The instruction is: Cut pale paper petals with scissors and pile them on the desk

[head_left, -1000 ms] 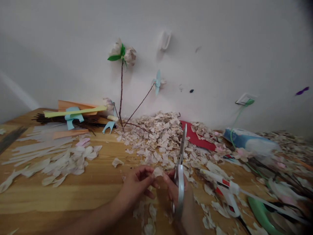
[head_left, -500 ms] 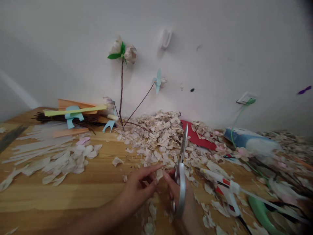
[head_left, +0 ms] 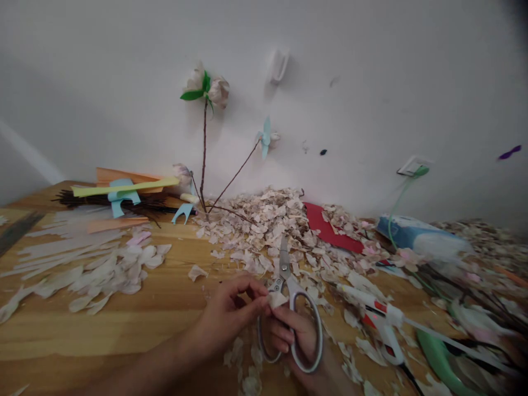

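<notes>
Between the tips of both hands is a small pale petal [head_left: 277, 300]. My left hand [head_left: 235, 302] pinches its left side with thumb and forefinger. The scissors [head_left: 284, 268] hang on my right hand [head_left: 297, 333], whose fingers pass through the handle loops while the thumb and fingertips also touch the petal. The silver blades point away from me and look closed. Beyond them spreads a heap of dried-looking petals [head_left: 268, 220], with one single petal [head_left: 198, 271] lying apart to the left.
To the right lie a glue gun [head_left: 385, 330] and a green tape ring [head_left: 437, 357]. Red paper [head_left: 330, 228] rests in the heap. Flower stems [head_left: 204, 148] stand by the wall. At left are a pile of white petals [head_left: 111, 272] and coloured paper strips [head_left: 127, 187].
The scissors have turned from edge-on to flat, showing both handle loops, with their tip swung left and lower. My hands have come together on the petal.
</notes>
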Motion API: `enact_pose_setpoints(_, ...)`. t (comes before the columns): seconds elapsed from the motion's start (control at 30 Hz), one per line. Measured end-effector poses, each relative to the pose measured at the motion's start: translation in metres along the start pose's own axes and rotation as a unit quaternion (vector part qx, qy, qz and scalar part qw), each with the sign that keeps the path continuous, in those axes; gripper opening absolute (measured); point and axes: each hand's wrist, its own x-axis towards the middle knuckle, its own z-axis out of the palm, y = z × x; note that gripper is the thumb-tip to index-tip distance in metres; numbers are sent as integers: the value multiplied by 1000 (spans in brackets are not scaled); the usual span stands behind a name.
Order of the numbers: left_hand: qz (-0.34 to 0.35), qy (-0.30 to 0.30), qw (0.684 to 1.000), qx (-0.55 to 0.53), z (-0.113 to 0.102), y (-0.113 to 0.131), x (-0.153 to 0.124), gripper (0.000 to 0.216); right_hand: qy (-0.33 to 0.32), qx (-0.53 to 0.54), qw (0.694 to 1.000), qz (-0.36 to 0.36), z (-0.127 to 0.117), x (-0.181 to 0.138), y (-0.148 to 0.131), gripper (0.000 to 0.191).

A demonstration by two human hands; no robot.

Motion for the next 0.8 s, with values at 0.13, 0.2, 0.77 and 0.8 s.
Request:
enact_pose_setpoints(0.13,-57,35,993,-102,3,9,0,28,5,-35,997,-70,-3,2,7,30)
enact_pose_setpoints(0.2,-85,52,989,-111,3,12,2,34,18,-46,993,-111,-4,4,7,33)
enact_pose_setpoints(0.77,-138,46,985,-94,2,8,3,32,124,-146,946,-260,-4,5,-2,40)
enact_pose_setpoints(0.8,-133,50,986,-90,2,8,3,33,130,-146,944,-265,-3,6,-3,41)
